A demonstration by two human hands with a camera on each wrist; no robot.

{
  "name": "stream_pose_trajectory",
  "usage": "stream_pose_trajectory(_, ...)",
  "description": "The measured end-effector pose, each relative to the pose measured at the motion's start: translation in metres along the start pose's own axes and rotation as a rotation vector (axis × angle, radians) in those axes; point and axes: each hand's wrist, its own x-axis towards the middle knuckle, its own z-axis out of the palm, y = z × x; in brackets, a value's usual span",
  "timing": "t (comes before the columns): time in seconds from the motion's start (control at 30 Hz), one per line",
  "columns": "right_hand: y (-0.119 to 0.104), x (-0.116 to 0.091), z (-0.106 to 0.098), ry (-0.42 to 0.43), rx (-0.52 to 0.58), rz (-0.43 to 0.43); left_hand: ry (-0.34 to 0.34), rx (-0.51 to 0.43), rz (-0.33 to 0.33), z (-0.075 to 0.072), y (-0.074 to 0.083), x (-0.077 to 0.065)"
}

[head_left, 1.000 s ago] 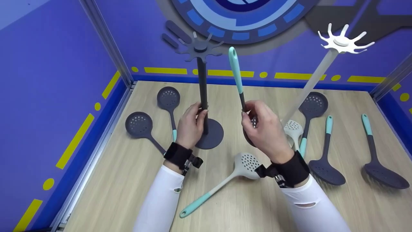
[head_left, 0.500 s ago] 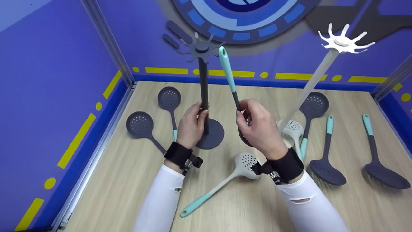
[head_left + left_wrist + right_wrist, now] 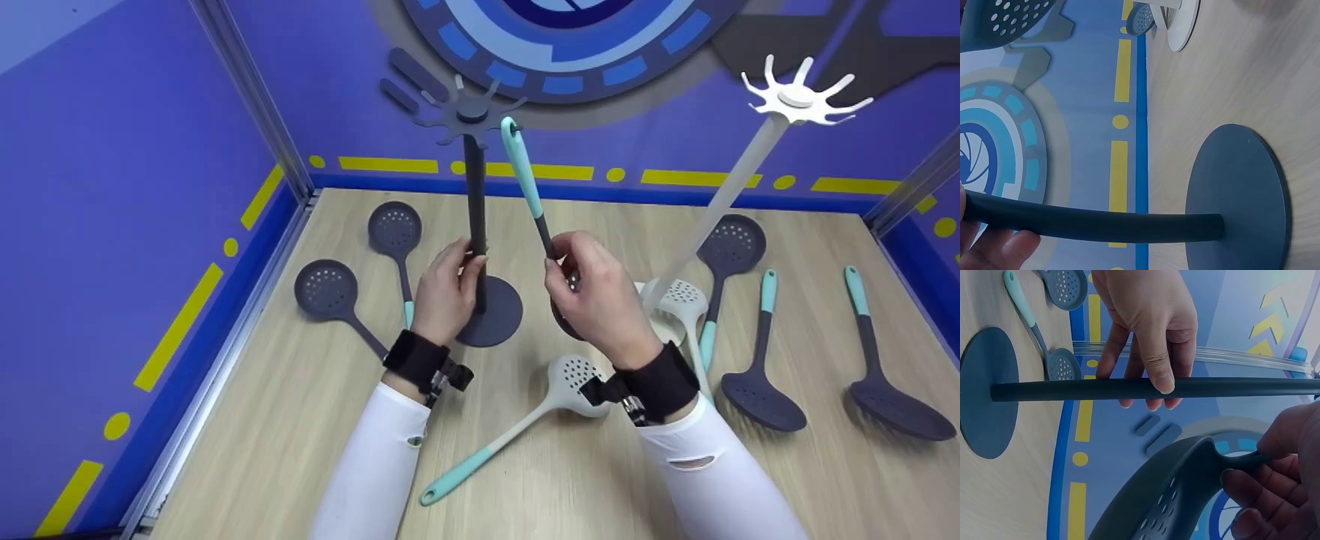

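My left hand grips the post of a dark utensil stand, which rises from a round base to a ring of hooks. In the right wrist view, thumb and fingers lie on opposite sides of that post. My right hand pinches the dark neck of a skimmer, its mint handle pointing up and leaning toward the stand. At the handle's top, the hole overlaps the tip of a right-hand hook. The skimmer's perforated bowl hangs below my right fingers, mostly hidden in the head view.
A white stand leans in view at the right, a pale skimmer by its base. Dark skimmers lie at the left, others at the right. A light grey skimmer lies in front, between my forearms.
My right hand has moved left with the skimmer, and its handle top has come over to the dark stand's hook, lowering slightly. My left hand stays on the post.
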Motion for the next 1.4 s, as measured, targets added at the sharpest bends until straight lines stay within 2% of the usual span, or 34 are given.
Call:
stream_pose_trajectory(0.4, 0.001, 0.0, 0.009, -0.004, -0.01, 0.004, 0.0, 0.008, 0.011, 0.0, 0.001, -0.002)
stream_pose_trajectory(0.9, 0.001, 0.002, 0.017, -0.061, -0.02, 0.018, 0.007, 0.033, 0.018, 0.002, 0.002, 0.0)
stream_pose_trajectory(1.13, 0.0, 0.004, 0.021, -0.1, -0.009, 0.048, -0.006, 0.049, 0.004, 0.001, 0.003, 0.0)
stream_pose_trajectory(1.4, 0.001, 0.006, 0.026, -0.099, 0.003, 0.053, 0.001, 0.034, -0.004, 0.003, 0.001, -0.001)
